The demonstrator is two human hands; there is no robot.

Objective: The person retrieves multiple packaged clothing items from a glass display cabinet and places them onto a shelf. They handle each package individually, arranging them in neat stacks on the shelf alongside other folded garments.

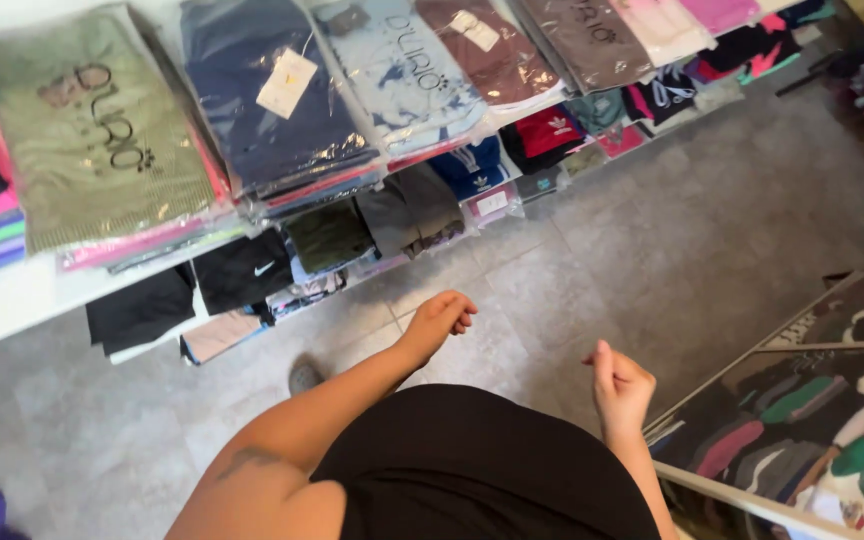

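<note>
Both grips empty, loosely curled: left hand [439, 318], right hand [620, 388], over grey tile floor [652, 240].

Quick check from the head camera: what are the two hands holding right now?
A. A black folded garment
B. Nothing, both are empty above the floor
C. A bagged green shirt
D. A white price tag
B: the left hand and the right hand are both loosely curled and empty above the grey tiled floor, apart from the bagged clothes on the white shelf.
</note>
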